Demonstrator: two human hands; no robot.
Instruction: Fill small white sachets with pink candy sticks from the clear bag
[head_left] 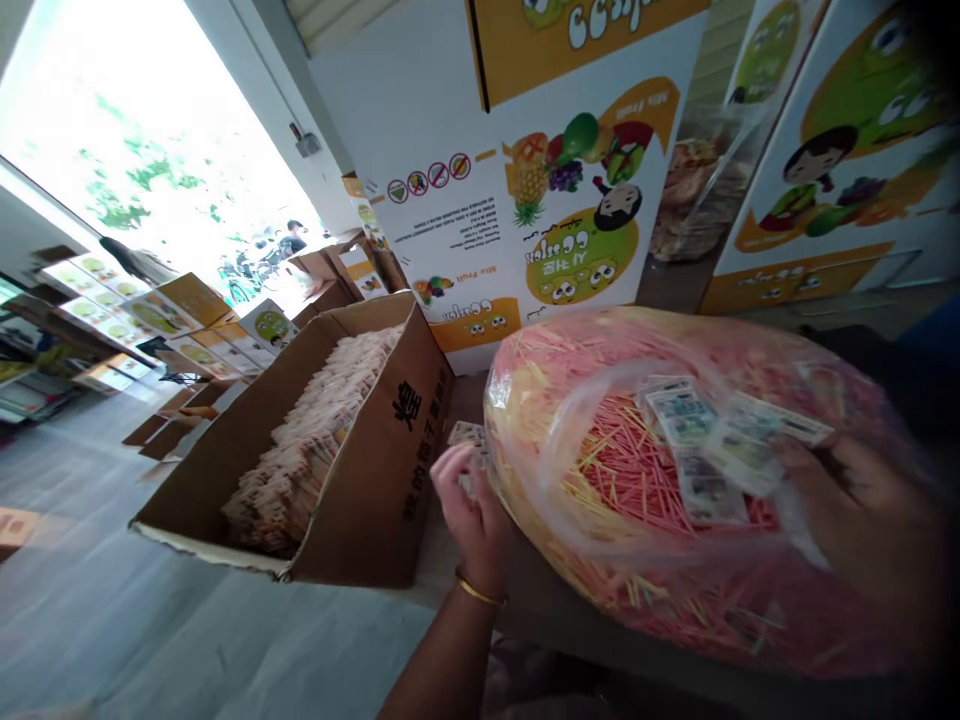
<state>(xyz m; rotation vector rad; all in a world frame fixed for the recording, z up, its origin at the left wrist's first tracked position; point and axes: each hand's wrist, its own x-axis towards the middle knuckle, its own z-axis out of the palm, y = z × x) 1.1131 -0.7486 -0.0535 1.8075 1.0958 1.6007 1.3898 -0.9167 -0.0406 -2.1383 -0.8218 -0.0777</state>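
Note:
My right hand point(862, 500) pinches a small printed clear packet point(750, 440) above the mouth of a big clear plastic bag point(517, 390). Pink and yellow thin sticks point(622, 460) fill the bag, and more printed packets point(682, 415) lie on top of them. To the left of the bag is my left hand point(469, 505), its fingers curled in and a gold bangle point(480, 590) on the wrist. Other printed packets point(469, 437) show just behind its fingertips. Whether the curled fingers hold one of these is not clear.
An open brown carton point(360, 490) packed with rows of thin packets point(322, 410) stands on the left. Printed white and orange cartons point(450, 230) form a wall behind the bag. More cartons point(187, 310) stand farther off, with a person point(292, 240) near the bright doorway.

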